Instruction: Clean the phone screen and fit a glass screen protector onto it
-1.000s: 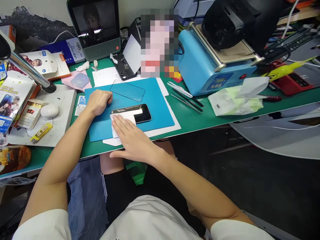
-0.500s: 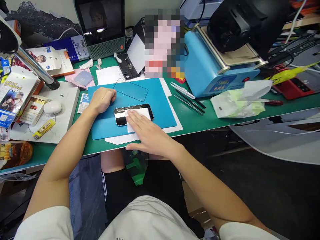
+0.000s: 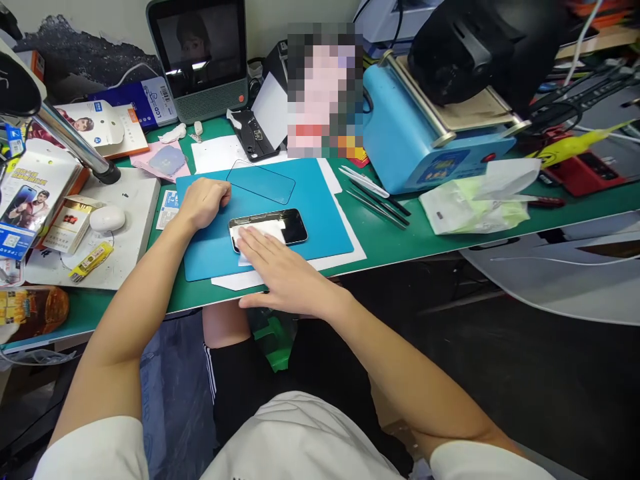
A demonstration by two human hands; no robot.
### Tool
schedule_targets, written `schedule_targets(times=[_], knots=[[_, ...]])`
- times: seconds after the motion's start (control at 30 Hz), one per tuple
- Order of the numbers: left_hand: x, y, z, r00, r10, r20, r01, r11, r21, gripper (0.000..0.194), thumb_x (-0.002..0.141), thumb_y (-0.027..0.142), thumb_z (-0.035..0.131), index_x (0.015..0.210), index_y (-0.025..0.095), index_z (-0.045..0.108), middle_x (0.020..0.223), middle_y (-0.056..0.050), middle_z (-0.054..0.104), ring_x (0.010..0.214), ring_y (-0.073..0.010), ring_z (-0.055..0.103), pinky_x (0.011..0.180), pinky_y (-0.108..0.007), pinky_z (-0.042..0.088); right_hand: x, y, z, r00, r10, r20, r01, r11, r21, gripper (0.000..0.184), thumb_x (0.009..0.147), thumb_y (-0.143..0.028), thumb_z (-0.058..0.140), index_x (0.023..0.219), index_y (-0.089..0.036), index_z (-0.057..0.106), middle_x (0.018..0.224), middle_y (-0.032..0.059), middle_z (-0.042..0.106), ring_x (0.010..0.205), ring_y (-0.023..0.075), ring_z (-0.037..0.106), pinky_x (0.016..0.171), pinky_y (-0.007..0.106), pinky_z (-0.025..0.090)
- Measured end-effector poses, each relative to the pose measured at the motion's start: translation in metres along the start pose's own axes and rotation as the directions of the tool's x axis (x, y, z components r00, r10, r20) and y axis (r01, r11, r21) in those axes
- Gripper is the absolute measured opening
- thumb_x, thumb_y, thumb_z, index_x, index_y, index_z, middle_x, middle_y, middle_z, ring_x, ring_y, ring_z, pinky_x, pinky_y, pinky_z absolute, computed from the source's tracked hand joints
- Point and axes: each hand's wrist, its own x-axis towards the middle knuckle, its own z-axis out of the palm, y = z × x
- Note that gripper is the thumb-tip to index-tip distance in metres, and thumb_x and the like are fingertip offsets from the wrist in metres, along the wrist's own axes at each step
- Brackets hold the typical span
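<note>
A smartphone (image 3: 297, 225) with a glossy dark screen lies face up on the blue mat (image 3: 320, 193). My right hand (image 3: 273, 260) lies flat over a white wipe (image 3: 270, 231), pressing it onto the left part of the screen. Its fingers are stretched out and the thumb is spread toward the table edge. My left hand (image 3: 204, 202) rests on the mat's upper left part, closed in a loose fist with nothing showing in it. Just right of that fist, a clear screen protector (image 3: 263, 181) with a black border lies on the mat, apart from the phone.
Right of the mat lie tweezers and pen-like tools (image 3: 377, 200), then a tissue pack (image 3: 475, 207) and a blue machine (image 3: 425, 133). A black phone case (image 3: 255, 137) and a smart display (image 3: 203, 60) are behind. Boxes (image 3: 30, 200) and a lamp stand (image 3: 75, 133) crowd the left.
My right hand has slid the white wipe leftward across the phone, uncovering the screen's right part. My left hand stays in the same place on the mat.
</note>
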Motion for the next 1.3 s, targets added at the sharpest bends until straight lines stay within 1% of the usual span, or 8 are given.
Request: schedule_targets(times=[0.13,0.27,0.4,0.57,0.73,0.87,1.03,1.3], knots=[[0.0,-0.001,0.002,1.0,-0.015,0.0,0.015,1.0,-0.007,0.031,0.093,0.024,0.042,0.063,0.024,0.049,0.063,-0.004,0.056,0.065,-0.0213,0.045,0.069,-0.041,0.028,-0.012,0.01,0.001,1.0,0.027,-0.01,-0.027,0.999,0.019,0.115,0.102,-0.085,0.049,0.18,-0.007,0.016,0.188,0.023,0.013,0.177,0.0361,0.01,0.142,0.064,0.022],[0.0,0.0,0.003,1.0,-0.012,-0.004,0.012,1.0,-0.013,0.031,0.093,0.023,0.041,0.063,0.024,0.048,0.063,-0.003,0.054,0.067,-0.0215,0.045,0.07,-0.041,0.028,0.013,0.012,0.001,0.999,0.043,-0.021,-0.042,0.999,0.02,0.12,0.099,-0.087,0.054,0.18,-0.006,0.017,0.187,0.0239,0.014,0.177,0.0385,0.01,0.141,0.066,0.022],[0.001,0.002,0.002,1.0,-0.014,-0.001,0.014,1.0,-0.011,0.033,0.094,0.022,0.041,0.062,0.024,0.048,0.062,-0.003,0.053,0.067,-0.0215,0.045,0.071,-0.04,0.029,0.028,0.001,0.005,0.999,0.035,-0.024,-0.035,0.999,-0.015,0.126,0.097,-0.087,0.058,0.176,0.003,0.024,0.185,0.0287,0.016,0.176,0.0409,0.014,0.142,0.064,0.021],[0.0,0.002,0.0,1.0,-0.026,0.013,0.026,1.0,-0.01,0.033,0.095,0.021,0.042,0.062,0.023,0.048,0.062,-0.003,0.052,0.067,-0.0212,0.044,0.071,-0.04,0.028,-0.003,-0.01,0.01,0.997,-0.048,-0.06,0.043,0.996,-0.084,0.121,0.098,-0.083,0.061,0.176,0.002,0.024,0.185,0.0284,0.019,0.176,0.0392,0.015,0.142,0.063,0.026],[-0.001,0.002,0.001,0.999,-0.037,0.011,0.037,0.999,-0.023,0.033,0.096,0.021,0.042,0.063,0.023,0.049,0.063,-0.003,0.053,0.069,-0.0214,0.046,0.071,-0.041,0.028,-0.042,0.003,0.002,0.998,0.019,-0.058,-0.027,0.99,-0.137,0.106,0.109,-0.069,0.054,0.181,-0.005,0.01,0.186,0.0263,0.02,0.175,0.039,0.017,0.141,0.064,0.029],[0.0,0.004,0.001,0.999,-0.046,0.016,0.046,0.999,-0.023,0.033,0.095,0.019,0.043,0.062,0.023,0.049,0.064,-0.003,0.054,0.068,-0.0213,0.045,0.071,-0.041,0.027,-0.052,0.014,-0.004,0.998,0.038,-0.042,-0.044,0.987,-0.155,0.107,0.109,-0.07,0.052,0.181,-0.008,0.005,0.186,0.0256,0.02,0.175,0.0398,0.018,0.139,0.065,0.032],[0.001,0.006,0.002,0.998,-0.057,0.02,0.057,0.998,-0.012,0.034,0.095,0.019,0.045,0.061,0.023,0.048,0.063,-0.003,0.052,0.068,-0.0214,0.044,0.071,-0.041,0.027,-0.043,0.01,0.002,0.999,0.0,-0.036,-0.007,0.98,-0.199,0.108,0.107,-0.07,0.056,0.179,-0.002,0.014,0.185,0.0283,0.022,0.174,0.0425,0.019,0.138,0.066,0.034],[0.002,0.004,0.0,0.998,-0.051,0.024,0.051,0.999,-0.006,0.032,0.093,0.019,0.045,0.062,0.024,0.048,0.062,-0.003,0.05,0.068,-0.0219,0.044,0.071,-0.041,0.027,-0.009,-0.014,0.013,0.998,-0.053,-0.043,0.044,0.982,-0.181,0.112,0.102,-0.074,0.063,0.174,0.005,0.028,0.183,0.0315,0.024,0.174,0.0435,0.022,0.14,0.064,0.03]])
